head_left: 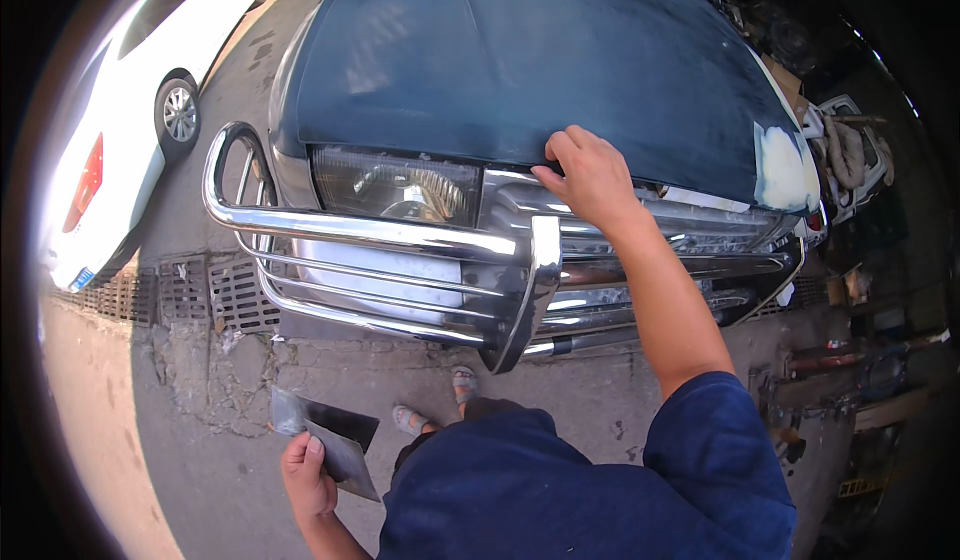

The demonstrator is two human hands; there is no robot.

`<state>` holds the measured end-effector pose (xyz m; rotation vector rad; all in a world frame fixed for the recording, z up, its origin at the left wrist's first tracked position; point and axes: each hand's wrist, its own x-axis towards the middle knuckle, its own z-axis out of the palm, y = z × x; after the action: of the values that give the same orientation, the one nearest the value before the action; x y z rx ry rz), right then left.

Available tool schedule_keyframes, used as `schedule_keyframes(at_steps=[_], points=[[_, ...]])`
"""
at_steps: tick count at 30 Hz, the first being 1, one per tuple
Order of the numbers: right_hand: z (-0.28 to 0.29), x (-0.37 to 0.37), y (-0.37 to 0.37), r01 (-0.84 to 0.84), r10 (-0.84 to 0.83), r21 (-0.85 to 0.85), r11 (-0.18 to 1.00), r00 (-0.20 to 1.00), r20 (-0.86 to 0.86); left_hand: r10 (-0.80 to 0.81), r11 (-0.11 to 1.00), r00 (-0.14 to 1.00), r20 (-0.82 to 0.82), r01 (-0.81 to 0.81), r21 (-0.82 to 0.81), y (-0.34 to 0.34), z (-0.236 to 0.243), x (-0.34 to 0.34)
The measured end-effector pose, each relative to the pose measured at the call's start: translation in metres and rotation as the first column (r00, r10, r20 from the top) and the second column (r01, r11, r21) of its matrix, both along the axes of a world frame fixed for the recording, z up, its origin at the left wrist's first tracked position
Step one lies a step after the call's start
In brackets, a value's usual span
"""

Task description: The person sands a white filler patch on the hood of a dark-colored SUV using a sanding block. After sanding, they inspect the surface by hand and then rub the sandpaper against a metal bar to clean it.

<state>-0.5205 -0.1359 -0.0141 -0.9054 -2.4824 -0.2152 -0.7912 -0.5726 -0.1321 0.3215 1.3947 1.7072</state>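
My left hand (310, 475) is closed on a folded sheet of sandpaper (345, 457), grey outside and darker inside, held low beside my body with the thumb on top. At the front edge of a dark blue-green car hood (430, 70), my right hand (595, 175) has its fingers loosely curled and the thumb a little apart. Nothing shows between them, and whether the fingertips touch the hood is hard to tell. The hood looks dull and patchy, with a whitish patch (785, 168) at its right front corner. Just below the hood lie the headlight (400, 188) and the grille.
A chrome bull bar (370, 228) stands out in front of the car, between it and my legs. Another car, white (130, 110), is parked at the left. Metal drain grates (240, 295) cross the floor. Assorted parts and clutter (850, 370) lie at the right.
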Motion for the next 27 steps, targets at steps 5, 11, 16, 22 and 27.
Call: schedule_keyframes(at_steps=[5, 11, 16, 22, 27], points=[[0.002, 0.0, 0.0, -0.011, 0.011, 0.002, 1.0, 1.0, 0.001, -0.019, 1.0, 1.0, 0.003, 0.019, 0.004, 0.007, 0.007, 0.003], [0.007, -0.012, 0.003, -0.03, 0.03, -0.031, 0.999, 1.0, 0.006, -0.004, 1.0, 0.999, 0.046, 0.002, 0.03, 0.013, 0.008, 0.01], [0.013, -0.005, -0.003, 0.069, -0.067, -0.136, 0.988, 0.998, 0.023, 0.028, 0.999, 0.998, 0.05, -0.029, 0.015, 0.013, 0.014, 0.015], [0.023, -0.009, -0.006, 0.161, -0.146, -0.176, 0.971, 0.985, 0.095, 0.058, 0.998, 0.997, 0.053, -0.058, -0.008, 0.008, 0.016, 0.023], [0.029, -0.024, -0.007, 0.106, -0.083, -0.165, 0.981, 0.987, 0.139, 0.033, 0.999, 0.998, 0.049, -0.032, -0.025, 0.01, 0.02, 0.027]])
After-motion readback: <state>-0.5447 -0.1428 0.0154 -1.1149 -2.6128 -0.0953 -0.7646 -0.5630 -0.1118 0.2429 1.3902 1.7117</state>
